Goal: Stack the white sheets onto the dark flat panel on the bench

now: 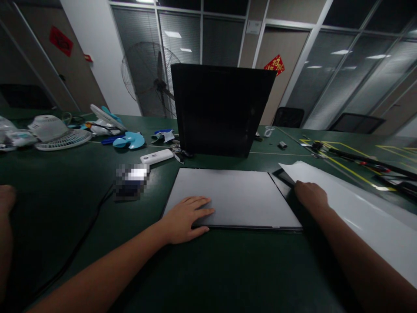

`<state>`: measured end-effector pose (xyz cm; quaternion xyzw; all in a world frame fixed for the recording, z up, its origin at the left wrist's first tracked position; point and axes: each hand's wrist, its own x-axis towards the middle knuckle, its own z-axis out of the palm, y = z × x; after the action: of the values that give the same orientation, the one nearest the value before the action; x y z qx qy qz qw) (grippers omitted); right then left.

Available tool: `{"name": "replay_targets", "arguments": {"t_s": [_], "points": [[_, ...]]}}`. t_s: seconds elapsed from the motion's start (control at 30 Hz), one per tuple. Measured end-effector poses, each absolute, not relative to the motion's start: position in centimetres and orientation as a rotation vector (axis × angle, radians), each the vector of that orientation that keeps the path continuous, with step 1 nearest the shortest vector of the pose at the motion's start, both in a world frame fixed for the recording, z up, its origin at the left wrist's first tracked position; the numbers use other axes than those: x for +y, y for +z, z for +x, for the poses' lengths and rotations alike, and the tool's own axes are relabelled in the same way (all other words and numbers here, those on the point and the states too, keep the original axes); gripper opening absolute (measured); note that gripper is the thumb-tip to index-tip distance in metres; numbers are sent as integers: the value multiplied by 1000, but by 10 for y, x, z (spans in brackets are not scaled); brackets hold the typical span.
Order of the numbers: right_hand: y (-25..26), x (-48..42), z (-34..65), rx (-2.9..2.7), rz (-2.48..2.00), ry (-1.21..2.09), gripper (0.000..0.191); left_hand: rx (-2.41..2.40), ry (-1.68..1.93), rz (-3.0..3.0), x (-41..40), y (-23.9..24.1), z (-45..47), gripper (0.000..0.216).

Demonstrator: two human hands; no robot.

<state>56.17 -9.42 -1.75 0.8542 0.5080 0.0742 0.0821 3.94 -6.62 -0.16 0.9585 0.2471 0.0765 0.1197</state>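
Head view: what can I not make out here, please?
In the head view:
Right hand: fingertips, hidden by the curled hand.
White sheet: right end, cut off by right edge.
Pixelated item: details, masked by blocks.
White stick: print, too small.
Co-worker's hand: cut off by left edge.

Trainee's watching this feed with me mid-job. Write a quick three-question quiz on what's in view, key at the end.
1. True or false: the left hand rests on the grey panel with its fingers spread.
2. What does the right hand grip by the edge? A) the black cable B) the white sheet C) the blue fan blade
3. Fill in: from the camera, the upright black panel stands ____ the grey one.

Key: 1 true; 2 B; 3 behind
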Motion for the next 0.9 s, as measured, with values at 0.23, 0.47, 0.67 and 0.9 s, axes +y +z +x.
{"name": "replay_targets", "arguments": {"t_s": [0.23, 0.47, 0.67, 0.9], "points": [[-11, -97, 564, 1423, 2704, 210, 45, 731, 213, 2793, -67, 1, 40, 60], [2, -107, 562, 1373, 2814, 283, 49, 719, 254, 2788, -66, 0, 39, 59], [14, -115, 548, 1357, 2865, 451, 62, 711, 233, 2787, -67, 2, 40, 60], [18, -122, 522, 2212, 2563, 190, 45, 696, 274, 2792, -66, -2, 38, 59]]}}
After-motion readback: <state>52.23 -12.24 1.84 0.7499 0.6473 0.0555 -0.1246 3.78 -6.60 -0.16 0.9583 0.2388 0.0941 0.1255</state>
